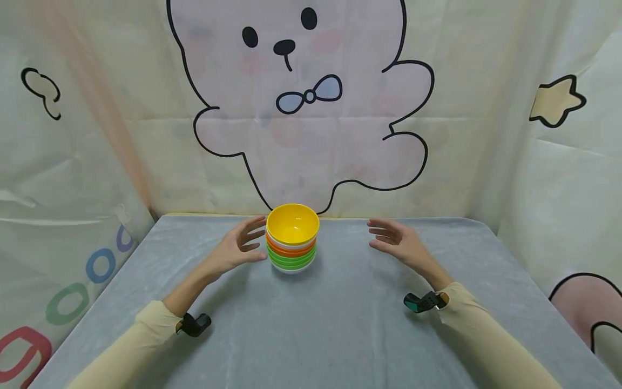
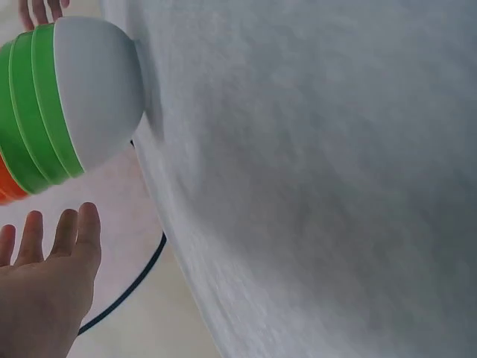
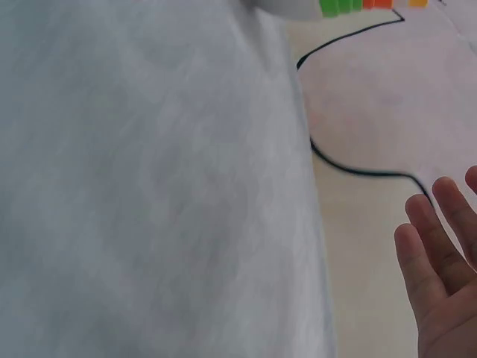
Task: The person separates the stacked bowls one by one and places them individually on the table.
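A stack of nested bowls stands upright near the far edge of the table. Its top is a yellow bowl (image 1: 293, 226), with white and orange rims (image 1: 291, 251) below it. Lower down come several green rims (image 2: 45, 112), and a white bowl (image 2: 97, 93) forms the base on the cloth. My left hand (image 1: 238, 247) is just left of the stack, fingers spread and loosely bent; a gap shows between fingertips and bowls in the left wrist view. To the right, well apart from the stack, my right hand (image 1: 400, 246) hovers with relaxed fingers and holds nothing.
A grey-blue cloth (image 1: 311, 335) covers the table. Behind it hangs a pale curtain (image 1: 457, 135) with a cartoon bear, and more printed fabric (image 1: 559, 189) runs along both sides. Each wrist wears a black camera band (image 1: 194, 325).
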`<state>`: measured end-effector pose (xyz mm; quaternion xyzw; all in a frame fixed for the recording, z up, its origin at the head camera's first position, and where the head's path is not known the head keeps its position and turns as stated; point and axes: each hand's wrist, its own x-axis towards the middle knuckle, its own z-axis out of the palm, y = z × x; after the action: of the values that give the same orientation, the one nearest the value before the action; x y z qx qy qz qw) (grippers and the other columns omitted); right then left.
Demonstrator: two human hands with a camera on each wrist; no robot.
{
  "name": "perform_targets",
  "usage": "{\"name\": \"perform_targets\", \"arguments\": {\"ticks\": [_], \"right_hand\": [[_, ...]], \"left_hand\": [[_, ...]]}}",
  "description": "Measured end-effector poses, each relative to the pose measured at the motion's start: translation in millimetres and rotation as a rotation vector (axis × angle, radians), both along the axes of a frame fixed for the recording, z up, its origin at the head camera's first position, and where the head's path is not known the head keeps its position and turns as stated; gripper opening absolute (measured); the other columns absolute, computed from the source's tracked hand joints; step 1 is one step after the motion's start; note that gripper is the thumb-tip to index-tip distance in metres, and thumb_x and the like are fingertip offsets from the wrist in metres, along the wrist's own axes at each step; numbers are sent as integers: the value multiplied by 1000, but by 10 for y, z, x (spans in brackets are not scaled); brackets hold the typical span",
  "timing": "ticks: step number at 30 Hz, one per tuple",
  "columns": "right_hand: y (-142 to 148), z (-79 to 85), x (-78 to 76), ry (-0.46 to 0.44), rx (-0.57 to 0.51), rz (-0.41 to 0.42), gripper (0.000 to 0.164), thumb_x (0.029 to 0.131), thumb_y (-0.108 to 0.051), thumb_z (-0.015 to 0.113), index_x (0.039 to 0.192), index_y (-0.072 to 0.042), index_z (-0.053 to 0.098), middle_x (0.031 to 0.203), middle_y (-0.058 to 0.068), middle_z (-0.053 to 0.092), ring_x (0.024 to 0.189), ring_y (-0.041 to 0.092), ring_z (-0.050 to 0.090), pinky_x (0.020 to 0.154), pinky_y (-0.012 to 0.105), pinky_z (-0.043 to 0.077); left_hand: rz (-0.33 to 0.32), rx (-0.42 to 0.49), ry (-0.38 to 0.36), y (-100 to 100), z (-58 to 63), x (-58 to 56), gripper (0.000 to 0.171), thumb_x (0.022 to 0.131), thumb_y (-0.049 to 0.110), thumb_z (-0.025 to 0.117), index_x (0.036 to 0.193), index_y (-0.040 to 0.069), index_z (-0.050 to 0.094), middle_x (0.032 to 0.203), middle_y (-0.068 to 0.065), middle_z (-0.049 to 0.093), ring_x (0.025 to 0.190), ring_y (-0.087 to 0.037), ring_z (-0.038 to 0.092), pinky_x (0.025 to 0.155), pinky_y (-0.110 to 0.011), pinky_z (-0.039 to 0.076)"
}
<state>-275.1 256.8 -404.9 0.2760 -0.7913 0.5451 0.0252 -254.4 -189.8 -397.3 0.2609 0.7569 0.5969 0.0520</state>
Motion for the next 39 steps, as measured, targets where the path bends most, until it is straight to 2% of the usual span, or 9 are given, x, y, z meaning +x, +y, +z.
{"name": "perform_targets", "arguments": {"ticks": [5, 8, 12, 16, 23, 31, 39], "right_hand": [[-210, 32, -86, 15, -1, 44, 58, 93, -9, 77, 146, -9, 53, 143, 11, 55, 130, 32, 54, 106, 47, 44], [-336, 46, -120, 15, 14, 55, 61, 92, -11, 78, 147, -10, 52, 145, 12, 53, 131, 32, 52, 107, 50, 43], [-484, 52, -156, 18, 15, 81, 64, 92, -11, 79, 149, -9, 49, 147, 14, 51, 132, 33, 50, 108, 47, 43], [-605, 52, -197, 15, 4, 108, 68, 90, -8, 79, 151, -8, 47, 148, 10, 50, 134, 34, 49, 108, 45, 43], [-773, 38, -257, 12, -28, 160, 72, 90, -5, 79, 152, -4, 43, 151, 15, 46, 135, 41, 46, 110, 52, 40], [-911, 63, -287, -9, -29, 188, 76, 89, -11, 80, 154, -8, 40, 154, 19, 41, 137, 38, 44, 111, 50, 38], [-1079, 123, -311, 11, -43, 238, 80, 88, -6, 81, 156, -8, 38, 153, 16, 43, 138, 39, 41, 112, 50, 37]], "left_hand": [[-23, 7, 3, 84, -19, -31, 87, 88, 8, 81, 159, 16, 31, 160, -10, 34, 141, -37, 38, 111, -53, 37], [-21, 5, 2, 120, -39, -44, 90, 87, 11, 83, 159, 17, 31, 160, -10, 34, 141, -37, 39, 111, -53, 37], [-15, 6, 4, 149, -46, -49, 91, 86, 11, 84, 160, 15, 30, 159, -11, 34, 140, -38, 39, 111, -54, 37], [7, -9, 2, 177, -47, -72, 90, 86, 13, 84, 159, 15, 31, 159, -11, 35, 139, -39, 40, 110, -53, 39], [47, -38, -1, 227, -89, -141, 86, 87, 17, 84, 157, 16, 35, 155, -9, 41, 135, -37, 46, 107, -54, 42], [46, -36, -11, 257, -96, -153, 81, 86, 14, 84, 154, 16, 40, 152, -8, 44, 132, -37, 49, 105, -50, 46], [44, -45, -8, 247, -96, -143, 80, 87, 18, 84, 154, 15, 40, 153, -9, 44, 132, -37, 48, 105, -49, 46]]}}
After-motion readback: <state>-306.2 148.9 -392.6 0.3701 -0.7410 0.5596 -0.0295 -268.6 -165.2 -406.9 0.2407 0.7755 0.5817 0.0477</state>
